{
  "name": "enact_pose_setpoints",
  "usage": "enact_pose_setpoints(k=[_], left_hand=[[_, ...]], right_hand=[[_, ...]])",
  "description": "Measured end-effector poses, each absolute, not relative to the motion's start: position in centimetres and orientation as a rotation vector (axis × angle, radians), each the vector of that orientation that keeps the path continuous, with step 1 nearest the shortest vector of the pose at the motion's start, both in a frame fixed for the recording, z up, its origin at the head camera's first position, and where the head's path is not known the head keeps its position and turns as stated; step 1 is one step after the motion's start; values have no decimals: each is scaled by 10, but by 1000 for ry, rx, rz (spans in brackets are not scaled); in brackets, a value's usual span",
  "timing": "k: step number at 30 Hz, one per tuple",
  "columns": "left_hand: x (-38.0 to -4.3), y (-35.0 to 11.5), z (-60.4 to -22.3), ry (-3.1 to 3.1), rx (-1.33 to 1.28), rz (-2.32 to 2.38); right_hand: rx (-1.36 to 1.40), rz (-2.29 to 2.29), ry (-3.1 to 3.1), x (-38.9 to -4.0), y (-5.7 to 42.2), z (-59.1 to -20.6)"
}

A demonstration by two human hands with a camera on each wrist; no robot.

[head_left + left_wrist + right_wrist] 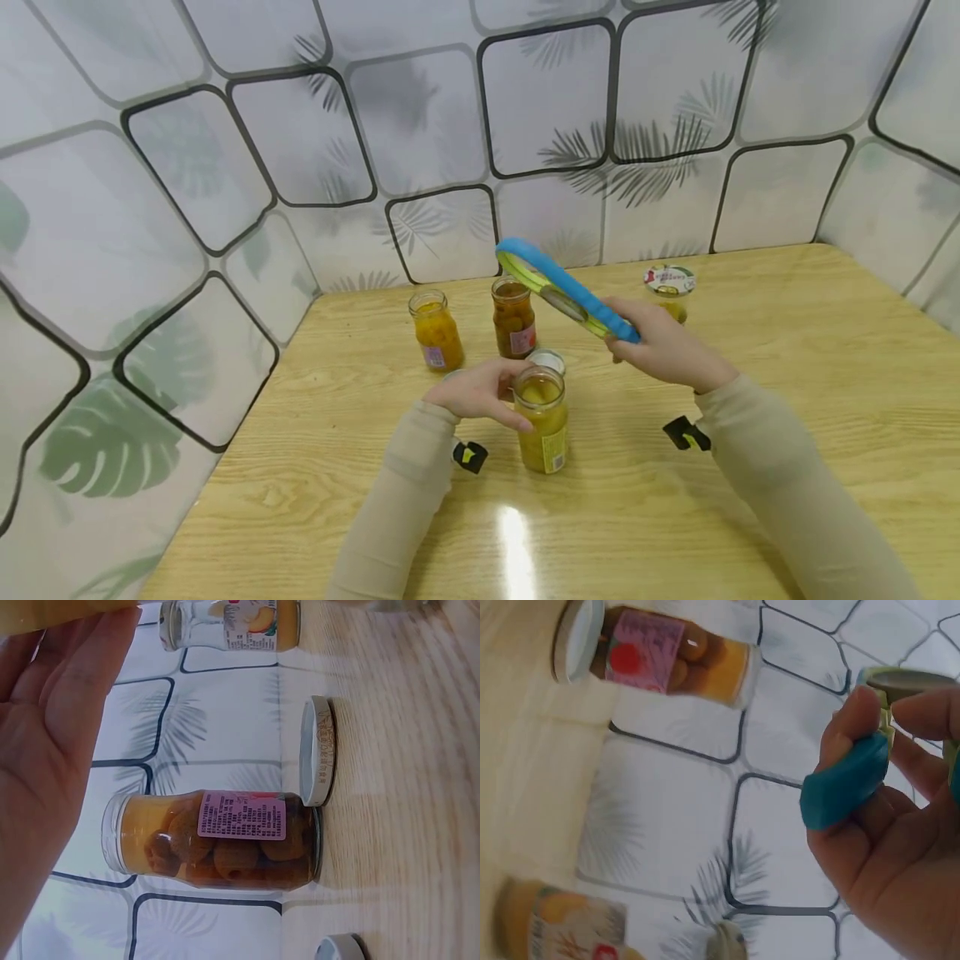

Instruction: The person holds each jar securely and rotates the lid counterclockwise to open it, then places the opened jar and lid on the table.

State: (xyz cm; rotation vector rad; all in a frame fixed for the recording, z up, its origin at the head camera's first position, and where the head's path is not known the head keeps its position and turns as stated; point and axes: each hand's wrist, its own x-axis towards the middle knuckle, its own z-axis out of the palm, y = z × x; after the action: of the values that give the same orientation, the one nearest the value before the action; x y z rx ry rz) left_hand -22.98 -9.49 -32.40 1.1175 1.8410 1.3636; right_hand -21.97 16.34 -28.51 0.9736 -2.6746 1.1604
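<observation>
An uncapped glass jar of yellow fruit stands upright on the table, and my left hand grips its side, thumb in front and fingers behind. In my right hand is a blue and green jar opener, held up by its handle end. A grey oval piece sits inside the opener's loop; the view does not settle whether it is a lid. The right wrist view shows fingers and thumb curled around the opener's blue handle. Just behind the gripped jar a white lid rests on the table.
Behind the left hand stand an uncapped jar of orange fruit and a jar of dark brown fruit. A capped jar is at the back right. A patterned wall covering rises behind the wooden table.
</observation>
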Motion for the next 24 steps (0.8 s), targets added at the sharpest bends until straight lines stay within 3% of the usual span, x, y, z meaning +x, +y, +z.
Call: enact_pose_setpoints(k=[16,24], left_hand=[[-231,-89,-325,1910,1109,1324],[-230,-95,-325,1937,1098,1316]], right_hand=[[529,2447,-2474,-228,160,-311],[372,2633,-2425,-226,165,-327]])
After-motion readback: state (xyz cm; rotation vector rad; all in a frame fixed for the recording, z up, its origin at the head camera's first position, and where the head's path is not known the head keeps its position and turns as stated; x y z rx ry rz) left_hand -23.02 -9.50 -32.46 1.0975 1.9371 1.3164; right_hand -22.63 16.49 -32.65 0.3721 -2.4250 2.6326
